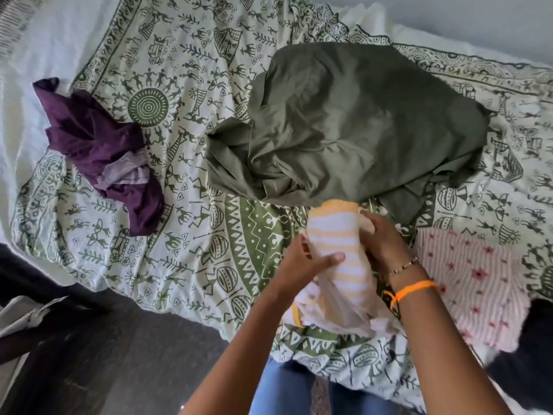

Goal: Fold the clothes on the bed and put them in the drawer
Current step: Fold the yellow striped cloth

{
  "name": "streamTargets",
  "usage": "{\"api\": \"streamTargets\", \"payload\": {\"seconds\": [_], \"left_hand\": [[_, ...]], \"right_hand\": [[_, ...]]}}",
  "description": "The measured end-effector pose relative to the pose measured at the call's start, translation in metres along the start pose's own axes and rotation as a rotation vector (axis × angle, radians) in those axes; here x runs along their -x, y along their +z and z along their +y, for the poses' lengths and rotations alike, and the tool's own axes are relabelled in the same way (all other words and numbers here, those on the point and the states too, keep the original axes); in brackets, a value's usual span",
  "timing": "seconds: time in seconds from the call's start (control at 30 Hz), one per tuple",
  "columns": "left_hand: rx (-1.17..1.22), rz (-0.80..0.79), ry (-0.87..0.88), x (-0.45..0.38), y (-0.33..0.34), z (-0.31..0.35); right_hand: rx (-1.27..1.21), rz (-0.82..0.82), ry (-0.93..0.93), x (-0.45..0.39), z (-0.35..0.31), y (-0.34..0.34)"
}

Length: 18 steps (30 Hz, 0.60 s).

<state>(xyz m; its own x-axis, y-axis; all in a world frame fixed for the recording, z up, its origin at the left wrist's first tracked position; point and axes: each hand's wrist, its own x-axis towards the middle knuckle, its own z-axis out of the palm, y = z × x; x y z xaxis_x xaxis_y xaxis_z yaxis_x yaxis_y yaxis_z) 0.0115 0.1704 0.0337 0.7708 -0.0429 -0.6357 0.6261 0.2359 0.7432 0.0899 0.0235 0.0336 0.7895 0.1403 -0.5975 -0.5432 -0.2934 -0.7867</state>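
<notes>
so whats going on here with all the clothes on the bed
A person is handling a yellow and white striped garment over the bed, gripping it with both the left hand and the right hand. An olive green garment and a purple garment lie crumpled and unfolded. A pink striped piece lies flat on the right.

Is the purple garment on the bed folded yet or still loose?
Still loose. The purple garment lies crumpled in a bunched heap on the printed bedsheet, with uneven creases and a lighter patch showing; no hand touches it.
</notes>
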Motion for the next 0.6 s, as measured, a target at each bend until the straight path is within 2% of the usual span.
{"api": "streamTargets", "payload": {"seconds": [0.1,0.2,0.27,0.33,0.37,0.43,0.53,0.6], "left_hand": [[-0.082,0.222,-0.057,-0.003,-0.002,0.006],[-0.115,0.333,-0.059,-0.001,-0.006,0.016],[-0.383,0.379,-0.076,0.004,-0.011,0.022],[-0.833,0.408,-0.041,0.01,-0.019,0.026],[-1.003,0.394,0.0,0.017,-0.018,0.029],[-1.127,0.318,0.102,0.028,-0.012,0.04],[-0.967,0.078,0.449,0.044,0.012,0.064],[-0.853,-0.073,0.563,0.054,0.031,0.08]], "right_hand": [[-0.208,0.046,-0.041,0.012,-0.01,-0.001],[-0.119,0.16,-0.129,0.02,-0.019,-0.016],[0.019,0.249,-0.205,0.028,-0.023,-0.028],[0.16,0.253,-0.27,0.037,-0.026,-0.038],[0.214,0.232,-0.306,0.045,-0.028,-0.044],[0.226,0.135,-0.346,0.061,-0.033,-0.052],[0.182,-0.011,-0.368,0.091,-0.041,-0.053],[0.179,-0.064,-0.401,0.108,-0.045,-0.052]]}}
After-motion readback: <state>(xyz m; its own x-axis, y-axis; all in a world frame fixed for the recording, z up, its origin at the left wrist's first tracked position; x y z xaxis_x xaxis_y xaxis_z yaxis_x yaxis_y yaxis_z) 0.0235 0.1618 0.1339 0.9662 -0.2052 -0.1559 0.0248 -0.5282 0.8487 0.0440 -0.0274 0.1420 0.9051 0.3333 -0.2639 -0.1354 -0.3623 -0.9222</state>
